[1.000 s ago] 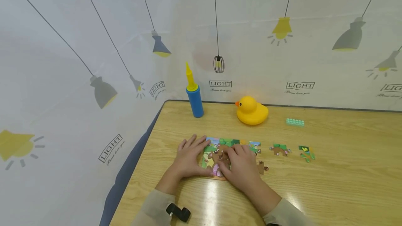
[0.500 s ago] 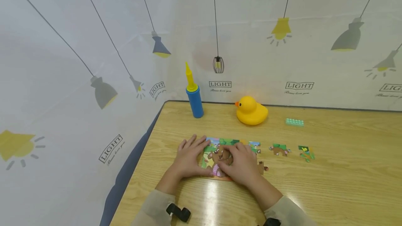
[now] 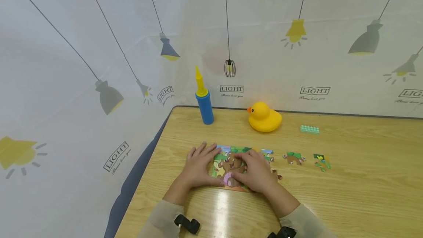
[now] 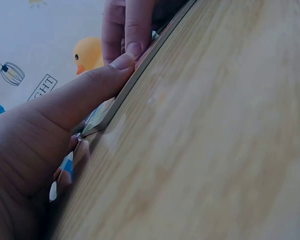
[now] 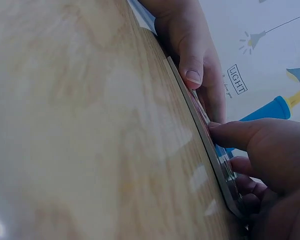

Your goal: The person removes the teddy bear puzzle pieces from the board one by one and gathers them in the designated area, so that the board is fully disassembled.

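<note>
In the head view a bear jigsaw puzzle (image 3: 228, 164) lies flat in its thin tray, partly covered by both hands. My left hand (image 3: 198, 166) rests along its left side with fingers spread at the top corner and the thumb on the near edge, as the left wrist view shows on the tray's edge (image 4: 121, 97). My right hand (image 3: 259, 170) is over the puzzle's right part, thumb and forefinger pinching a brown puzzle piece (image 3: 240, 168). The right wrist view has that thumb low against the puzzle, the other fingers bent beyond it.
Right of the puzzle lie a brown loose piece (image 3: 276, 175), a bear piece (image 3: 294, 158) and a green-yellow piece (image 3: 322, 162). Behind them stand a blue hand pump (image 3: 205, 107), a yellow rubber duck (image 3: 265, 118) and a mint toy brick (image 3: 310, 129). A printed curtain (image 3: 264, 47) borders the table.
My right hand has shifted slightly right and nearer, its thumb lower, so more of the bear and the near edge shows. My left hand has stayed put.
</note>
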Motion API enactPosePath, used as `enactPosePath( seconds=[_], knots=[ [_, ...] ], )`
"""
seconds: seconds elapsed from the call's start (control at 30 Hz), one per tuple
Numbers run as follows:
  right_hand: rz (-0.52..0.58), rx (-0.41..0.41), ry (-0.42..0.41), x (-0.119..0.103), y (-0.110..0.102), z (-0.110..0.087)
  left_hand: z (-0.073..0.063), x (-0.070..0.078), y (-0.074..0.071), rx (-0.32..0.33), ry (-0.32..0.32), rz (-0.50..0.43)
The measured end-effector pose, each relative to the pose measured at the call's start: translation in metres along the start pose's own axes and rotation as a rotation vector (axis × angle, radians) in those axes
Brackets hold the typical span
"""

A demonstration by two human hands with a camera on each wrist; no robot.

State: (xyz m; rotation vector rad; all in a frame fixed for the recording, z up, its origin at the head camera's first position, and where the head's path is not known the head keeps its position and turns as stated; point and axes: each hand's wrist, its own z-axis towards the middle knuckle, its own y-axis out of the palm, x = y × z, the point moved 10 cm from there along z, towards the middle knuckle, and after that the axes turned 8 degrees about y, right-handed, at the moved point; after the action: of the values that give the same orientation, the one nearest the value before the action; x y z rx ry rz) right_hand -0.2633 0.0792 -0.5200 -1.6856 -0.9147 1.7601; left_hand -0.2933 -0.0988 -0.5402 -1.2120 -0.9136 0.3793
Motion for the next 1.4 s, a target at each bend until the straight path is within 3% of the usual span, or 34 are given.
enactPosePath(
  seconds=[0.97, 1.2, 1.4],
  knots=[
    [0.097, 0.019, 0.002, 0.000, -0.003, -0.001, 0.000, -0.001, 0.001, -0.005, 0.004, 0.021],
    [0.032, 0.072, 0.001, -0.001, -0.002, -0.007, 0.000, 0.000, 0.000, -0.002, 0.007, 0.017],
    [-0.045, 0.144, -0.102, -0.011, -0.003, -0.013, 0.000, 0.001, -0.001, -0.002, 0.005, 0.012]
  ],
)
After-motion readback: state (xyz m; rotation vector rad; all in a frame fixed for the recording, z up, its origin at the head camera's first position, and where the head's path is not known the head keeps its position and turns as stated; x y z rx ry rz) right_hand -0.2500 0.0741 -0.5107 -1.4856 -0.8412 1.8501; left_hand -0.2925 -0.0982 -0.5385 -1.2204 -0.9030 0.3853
